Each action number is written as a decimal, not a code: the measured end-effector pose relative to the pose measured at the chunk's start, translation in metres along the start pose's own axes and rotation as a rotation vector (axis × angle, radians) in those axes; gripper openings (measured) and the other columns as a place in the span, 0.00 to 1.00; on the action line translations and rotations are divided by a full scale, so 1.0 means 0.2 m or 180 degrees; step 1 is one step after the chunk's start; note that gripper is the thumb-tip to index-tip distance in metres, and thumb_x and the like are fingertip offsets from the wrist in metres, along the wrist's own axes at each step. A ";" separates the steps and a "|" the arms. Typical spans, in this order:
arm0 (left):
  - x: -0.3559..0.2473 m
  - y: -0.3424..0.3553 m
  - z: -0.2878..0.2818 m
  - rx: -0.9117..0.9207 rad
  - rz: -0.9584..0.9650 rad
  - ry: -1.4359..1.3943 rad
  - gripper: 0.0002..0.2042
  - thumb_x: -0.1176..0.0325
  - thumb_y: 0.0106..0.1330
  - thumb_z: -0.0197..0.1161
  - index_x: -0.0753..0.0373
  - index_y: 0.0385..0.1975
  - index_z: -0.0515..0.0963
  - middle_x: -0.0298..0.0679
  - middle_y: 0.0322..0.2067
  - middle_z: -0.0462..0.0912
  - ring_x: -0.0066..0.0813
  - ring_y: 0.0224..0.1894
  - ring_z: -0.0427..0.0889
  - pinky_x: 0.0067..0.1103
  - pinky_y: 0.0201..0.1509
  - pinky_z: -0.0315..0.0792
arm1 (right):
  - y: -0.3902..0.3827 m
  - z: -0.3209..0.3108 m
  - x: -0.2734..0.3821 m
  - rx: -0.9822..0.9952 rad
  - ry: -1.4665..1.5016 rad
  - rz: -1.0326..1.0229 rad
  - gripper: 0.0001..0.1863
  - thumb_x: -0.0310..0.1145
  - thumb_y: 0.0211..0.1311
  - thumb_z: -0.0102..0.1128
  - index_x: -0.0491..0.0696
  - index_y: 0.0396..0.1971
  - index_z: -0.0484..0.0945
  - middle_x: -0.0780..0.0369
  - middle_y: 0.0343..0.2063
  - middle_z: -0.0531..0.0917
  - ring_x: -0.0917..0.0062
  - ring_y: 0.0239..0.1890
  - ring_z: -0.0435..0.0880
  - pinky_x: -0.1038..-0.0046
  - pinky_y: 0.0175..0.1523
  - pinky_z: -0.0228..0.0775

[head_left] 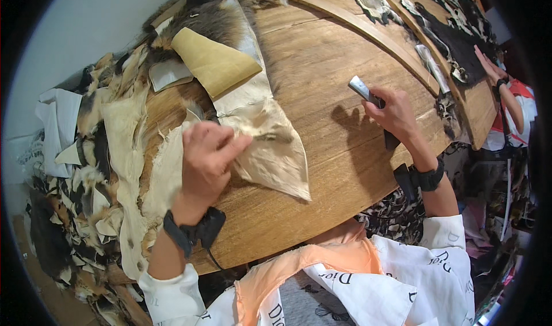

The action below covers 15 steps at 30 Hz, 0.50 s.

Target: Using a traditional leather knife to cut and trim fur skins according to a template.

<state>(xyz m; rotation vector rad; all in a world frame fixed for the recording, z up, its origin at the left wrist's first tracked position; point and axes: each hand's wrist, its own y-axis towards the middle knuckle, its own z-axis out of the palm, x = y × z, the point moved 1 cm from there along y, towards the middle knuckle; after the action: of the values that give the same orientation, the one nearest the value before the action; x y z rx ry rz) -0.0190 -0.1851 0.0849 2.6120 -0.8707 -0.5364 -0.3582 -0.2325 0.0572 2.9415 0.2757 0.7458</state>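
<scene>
My left hand (208, 156), slightly blurred, is closed at the edge of a cream hide piece (164, 170). Its fingers are curled, and the pinch itself is partly hidden. Just right of it, a pale pelt with its skin side up (276, 165) tapers to a point on the wooden table (322, 119). Held above the boards to the right, my right hand (394, 113) grips a short, flat metal blade (361, 88) between thumb and fingers. Below that hand is a small dark object (392, 140). A folded tan sheet (215, 64) lies across the pelt's upper part.
Fur scraps (86, 182) heap along the left side, with a white cloth (59, 127) on them. A long wooden strip (362, 29) crosses the far table. Beyond it lie dark pelts (454, 44) and a clear plastic-like roll (432, 67). Another person's hand (489, 67) is at the right.
</scene>
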 end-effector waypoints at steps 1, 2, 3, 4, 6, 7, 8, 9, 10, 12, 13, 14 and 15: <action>0.03 0.04 -0.01 -0.0131 0.0179 0.0142 0.09 0.75 0.46 0.60 0.57 0.29 0.81 0.33 0.27 0.73 0.32 0.37 0.71 0.31 0.43 0.61 | -0.01 -0.01 0.00 -0.0086 0.0068 0.0003 0.10 0.32 0.47 0.60 0.42 0.28 0.79 0.55 0.14 0.76 0.72 0.15 0.75 0.73 0.24 0.66; 0.07 0.05 0.00 0.0088 0.0131 0.0201 0.15 0.79 0.45 0.60 0.57 0.34 0.80 0.34 0.33 0.76 0.36 0.41 0.72 0.33 0.50 0.59 | -0.02 -0.01 0.00 -0.0172 0.0135 0.0006 0.11 0.32 0.46 0.58 0.41 0.27 0.79 0.54 0.13 0.75 0.70 0.15 0.75 0.73 0.25 0.67; 0.07 0.05 0.02 0.0101 0.0133 0.0208 0.15 0.79 0.45 0.60 0.57 0.34 0.80 0.34 0.33 0.76 0.36 0.41 0.72 0.33 0.50 0.59 | -0.02 -0.02 0.00 -0.0171 0.0149 0.0011 0.11 0.32 0.46 0.58 0.41 0.27 0.79 0.54 0.13 0.75 0.70 0.15 0.75 0.73 0.25 0.67; 0.08 0.05 0.04 0.0012 -0.0069 0.0469 0.14 0.77 0.47 0.59 0.56 0.35 0.79 0.35 0.35 0.76 0.35 0.44 0.71 0.32 0.50 0.58 | -0.03 -0.02 0.00 -0.0152 0.0133 0.0014 0.11 0.32 0.46 0.58 0.41 0.28 0.79 0.54 0.14 0.76 0.70 0.15 0.76 0.72 0.25 0.67; 0.06 0.04 0.04 0.0129 -0.0335 0.0815 0.13 0.74 0.52 0.58 0.56 0.39 0.77 0.37 0.43 0.75 0.34 0.49 0.69 0.31 0.51 0.59 | -0.03 -0.02 0.00 -0.0136 0.0130 0.0017 0.11 0.32 0.46 0.58 0.41 0.28 0.79 0.54 0.15 0.76 0.70 0.16 0.76 0.72 0.26 0.68; 0.03 0.00 0.05 0.0137 -0.0328 0.0806 0.13 0.74 0.52 0.58 0.56 0.39 0.77 0.37 0.43 0.75 0.34 0.49 0.69 0.31 0.51 0.59 | -0.03 -0.03 0.00 -0.0071 0.0135 0.0128 0.11 0.32 0.46 0.58 0.41 0.28 0.79 0.54 0.15 0.76 0.70 0.16 0.76 0.72 0.26 0.68; -0.01 -0.04 0.07 0.0371 -0.0195 0.0487 0.13 0.72 0.53 0.58 0.57 0.40 0.77 0.37 0.44 0.75 0.35 0.50 0.69 0.31 0.51 0.60 | -0.04 -0.03 0.00 -0.0001 0.0145 0.0231 0.11 0.32 0.46 0.58 0.41 0.28 0.79 0.54 0.15 0.77 0.70 0.16 0.77 0.72 0.26 0.68; -0.04 -0.07 0.08 0.0601 -0.0066 0.0169 0.13 0.71 0.54 0.58 0.58 0.41 0.76 0.38 0.45 0.75 0.35 0.50 0.69 0.31 0.52 0.61 | -0.04 -0.02 0.00 0.0006 0.0149 0.0233 0.11 0.32 0.46 0.58 0.41 0.28 0.79 0.54 0.15 0.77 0.70 0.16 0.77 0.72 0.26 0.68; -0.09 -0.09 0.09 0.0602 -0.0072 0.0171 0.13 0.71 0.54 0.58 0.58 0.41 0.76 0.38 0.45 0.75 0.35 0.50 0.69 0.31 0.52 0.61 | -0.04 -0.01 0.01 -0.0044 0.0175 0.0172 0.11 0.32 0.46 0.58 0.41 0.29 0.79 0.54 0.15 0.77 0.70 0.17 0.77 0.72 0.26 0.68; -0.15 -0.11 0.11 0.0904 -0.0061 0.0060 0.14 0.68 0.55 0.60 0.60 0.43 0.76 0.40 0.47 0.74 0.38 0.50 0.70 0.32 0.52 0.63 | -0.03 0.00 0.03 -0.0087 0.0203 0.0095 0.11 0.32 0.46 0.58 0.41 0.29 0.79 0.53 0.16 0.77 0.70 0.17 0.78 0.72 0.26 0.68; -0.14 -0.12 0.11 0.0896 -0.0077 0.0070 0.14 0.68 0.55 0.60 0.60 0.43 0.76 0.40 0.47 0.74 0.38 0.50 0.70 0.32 0.52 0.63 | -0.02 0.00 0.06 0.0072 0.0341 0.0137 0.12 0.33 0.46 0.58 0.41 0.28 0.79 0.54 0.16 0.77 0.71 0.17 0.77 0.72 0.26 0.68; -0.12 -0.12 0.10 0.0867 -0.0122 0.0014 0.15 0.67 0.55 0.60 0.60 0.43 0.75 0.41 0.47 0.74 0.39 0.50 0.70 0.32 0.52 0.63 | 0.00 0.02 0.08 0.0234 0.0478 0.0177 0.13 0.35 0.46 0.58 0.41 0.28 0.79 0.55 0.15 0.77 0.72 0.17 0.77 0.72 0.26 0.68; -0.10 -0.13 0.10 0.0836 -0.0169 -0.0043 0.16 0.67 0.55 0.60 0.60 0.44 0.75 0.41 0.47 0.73 0.40 0.50 0.70 0.32 0.53 0.62 | 0.01 0.04 0.11 0.0242 0.0479 0.0155 0.13 0.35 0.46 0.58 0.41 0.28 0.79 0.55 0.15 0.77 0.72 0.17 0.77 0.72 0.26 0.68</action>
<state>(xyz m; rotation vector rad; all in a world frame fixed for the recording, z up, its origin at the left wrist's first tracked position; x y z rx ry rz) -0.0302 -0.1566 0.0617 2.8779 -0.9344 -0.4827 -0.3352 -0.2308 0.0613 2.9769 0.2498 0.9871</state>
